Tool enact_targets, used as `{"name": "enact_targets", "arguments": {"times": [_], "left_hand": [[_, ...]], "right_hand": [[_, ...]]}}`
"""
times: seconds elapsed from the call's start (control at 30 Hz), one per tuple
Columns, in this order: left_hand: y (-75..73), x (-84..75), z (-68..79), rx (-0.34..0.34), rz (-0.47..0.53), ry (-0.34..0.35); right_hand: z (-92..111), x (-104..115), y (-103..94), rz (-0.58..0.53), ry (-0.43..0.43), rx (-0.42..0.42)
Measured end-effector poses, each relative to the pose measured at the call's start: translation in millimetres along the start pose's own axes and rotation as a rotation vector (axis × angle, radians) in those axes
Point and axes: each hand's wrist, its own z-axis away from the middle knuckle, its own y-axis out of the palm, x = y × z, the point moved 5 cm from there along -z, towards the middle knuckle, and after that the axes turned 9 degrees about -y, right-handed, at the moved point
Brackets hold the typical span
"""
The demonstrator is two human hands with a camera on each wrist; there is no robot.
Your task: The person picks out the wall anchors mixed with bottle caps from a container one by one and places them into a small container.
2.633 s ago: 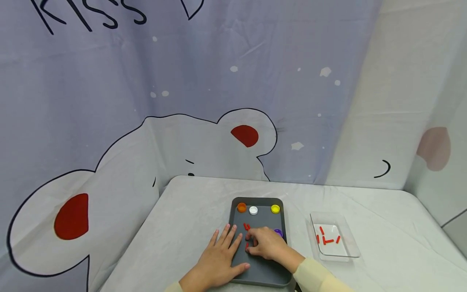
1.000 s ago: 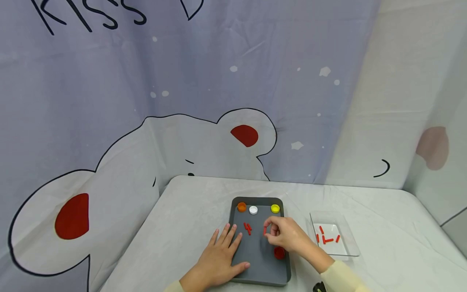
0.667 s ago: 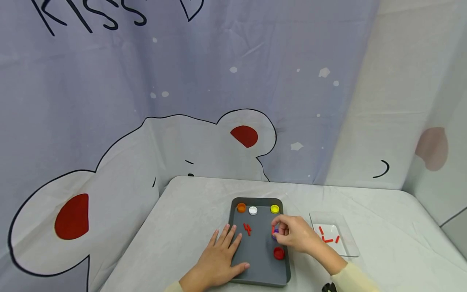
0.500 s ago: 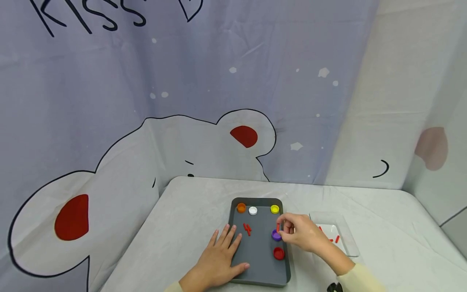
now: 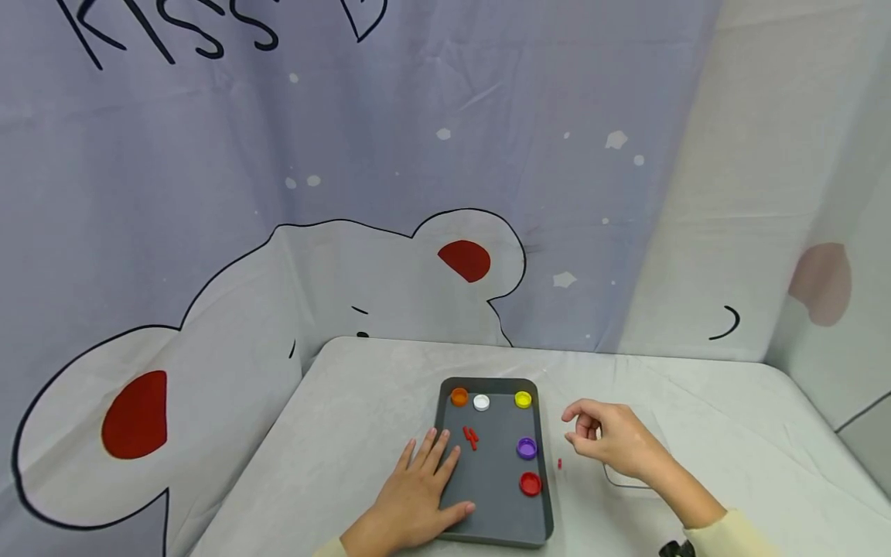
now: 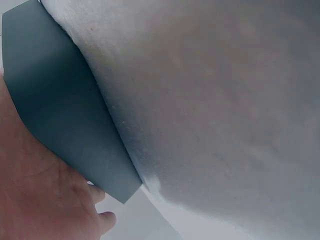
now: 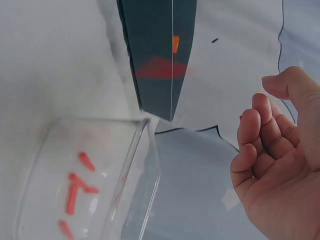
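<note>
My left hand (image 5: pixel 418 495) lies with spread fingers across the left edge of the dark grey tray (image 5: pixel 497 510). A small group of red sticks (image 5: pixel 470 439) is on the tray near its fingertips. To the right of the tray, my right hand (image 5: pixel 616 437) is raised, thumb and index finger apart. In the right wrist view its fingers are loosely bent with no stick visible between them. A short red piece (image 5: pixel 559 464) shows between the tray and this hand; whether it is falling or lying there, I cannot tell.
Orange (image 5: pixel 459 397), white (image 5: pixel 481 402), yellow (image 5: pixel 523 399), purple (image 5: pixel 527 448) and red (image 5: pixel 530 484) round caps sit in the tray. Behind my right hand is a clear plastic box (image 7: pixel 145 175) containing several red sticks (image 7: pixel 72 195). White cloth (image 5: pixel 376 402) covers the table.
My right hand picked a red stick off the tray, carried it rightward past the purple cap, and has released it beyond the tray's right edge. My left hand has stayed in place.
</note>
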Motion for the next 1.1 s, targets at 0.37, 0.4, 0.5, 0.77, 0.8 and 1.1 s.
{"name": "enact_targets", "arguments": {"times": [0.37, 0.4, 0.5, 0.77, 0.8, 1.1], "left_hand": [[-1.8, 1.0, 0.5, -0.009, 0.023, 0.003], [-2.7, 0.6, 0.8, -0.007, 0.027, 0.003], [-3.5, -0.1, 1.2, -0.002, 0.030, 0.003], [3.7, -0.6, 0.2, 0.001, -0.021, 0.004], [4.5, -0.3, 0.0, -0.003, -0.029, 0.005], [-3.6, -1.3, 0.9, 0.019, -0.061, -0.010]], "right_hand": [[15, -13, -6.2, -0.028, 0.085, 0.004], [16, -13, -2.5, -0.030, 0.082, 0.005], [21, -11, 13.6, 0.021, 0.093, 0.004], [38, 13, 46.3, 0.305, 0.212, -0.090], [39, 15, 48.8, 0.321, 0.215, -0.096], [51, 0, 70.7, 0.293, 0.372, 0.006]]}}
